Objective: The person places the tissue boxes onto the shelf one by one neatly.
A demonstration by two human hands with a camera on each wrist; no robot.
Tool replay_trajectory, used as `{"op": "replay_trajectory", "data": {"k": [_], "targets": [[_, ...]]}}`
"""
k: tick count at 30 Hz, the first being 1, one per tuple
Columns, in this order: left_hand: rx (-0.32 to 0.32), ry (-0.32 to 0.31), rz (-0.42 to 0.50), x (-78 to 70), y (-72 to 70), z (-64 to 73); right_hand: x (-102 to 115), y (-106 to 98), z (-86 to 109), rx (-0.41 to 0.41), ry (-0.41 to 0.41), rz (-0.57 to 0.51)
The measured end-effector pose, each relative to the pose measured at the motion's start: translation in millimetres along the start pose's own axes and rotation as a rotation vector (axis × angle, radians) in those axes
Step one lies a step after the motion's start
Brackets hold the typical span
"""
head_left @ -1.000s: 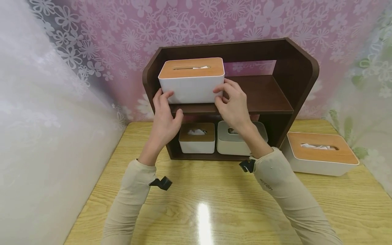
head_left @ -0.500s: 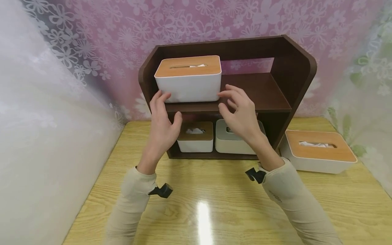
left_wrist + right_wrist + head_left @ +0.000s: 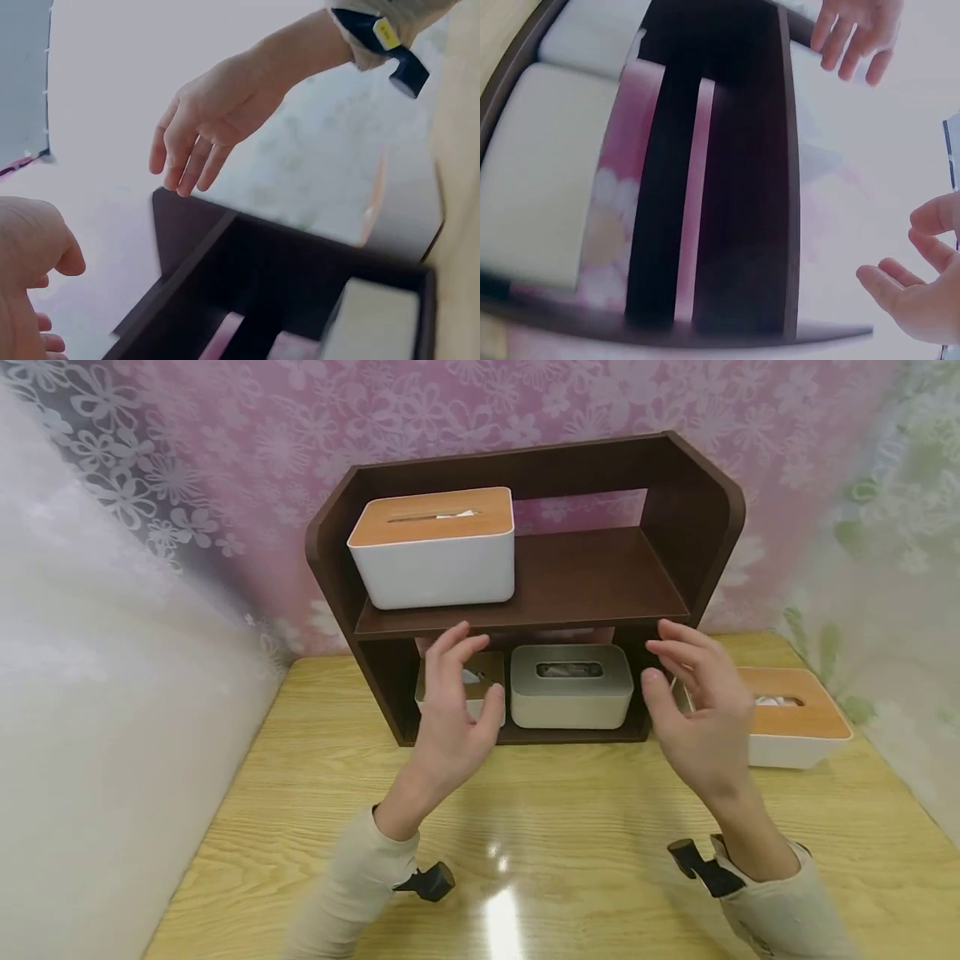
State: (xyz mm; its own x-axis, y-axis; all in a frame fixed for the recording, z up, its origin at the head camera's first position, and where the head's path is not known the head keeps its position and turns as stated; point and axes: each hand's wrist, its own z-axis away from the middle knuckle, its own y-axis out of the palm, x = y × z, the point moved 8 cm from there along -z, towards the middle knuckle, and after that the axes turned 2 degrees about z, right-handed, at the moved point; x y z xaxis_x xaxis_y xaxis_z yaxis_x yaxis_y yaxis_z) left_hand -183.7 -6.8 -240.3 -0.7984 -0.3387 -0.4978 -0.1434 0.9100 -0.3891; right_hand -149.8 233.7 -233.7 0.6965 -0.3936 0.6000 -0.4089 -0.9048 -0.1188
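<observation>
In the head view, a white tissue box (image 3: pixel 435 568) with a wood-look lid sits on the upper left of a dark brown shelf (image 3: pixel 592 572). My left hand (image 3: pixel 457 718), fingers apart and holding nothing, is in front of the lower level and partly hides a smaller tissue box (image 3: pixel 491 672) with a brown lid. Beside that box stands a cream tissue box (image 3: pixel 572 702) with a grey-green lid. My right hand (image 3: pixel 705 710) hovers near the shelf's right side, fingers loosely bent with nothing in them. It overlaps another wood-lidded tissue box (image 3: pixel 798 710) on the table.
The shelf stands on a yellow wood-grain table (image 3: pixel 315 827) against a pink flowered backdrop (image 3: pixel 480 410). A pale wall (image 3: pixel 127 710) borders the left side, and a light floral wall (image 3: pixel 892 635) the right.
Both hands have come away from the upper white tissue box, which stays on the shelf. The left hand has moved down and right; the right hand has gone further right and down.
</observation>
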Motion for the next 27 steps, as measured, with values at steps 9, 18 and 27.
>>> {"op": "replay_trajectory", "data": {"k": [9,18,27], "targets": [[0.248,-0.069,0.127,-11.4,72.7,21.4,-33,-90,15.6,-0.245,0.118,0.073],[0.510,-0.231,0.202,-2.1,149.5,48.2,-98,-153,29.5,-0.219,0.403,0.375],[0.752,-0.394,0.251,10.2,240.6,67.4,-160,-194,56.5,0.128,0.635,0.528]]}}
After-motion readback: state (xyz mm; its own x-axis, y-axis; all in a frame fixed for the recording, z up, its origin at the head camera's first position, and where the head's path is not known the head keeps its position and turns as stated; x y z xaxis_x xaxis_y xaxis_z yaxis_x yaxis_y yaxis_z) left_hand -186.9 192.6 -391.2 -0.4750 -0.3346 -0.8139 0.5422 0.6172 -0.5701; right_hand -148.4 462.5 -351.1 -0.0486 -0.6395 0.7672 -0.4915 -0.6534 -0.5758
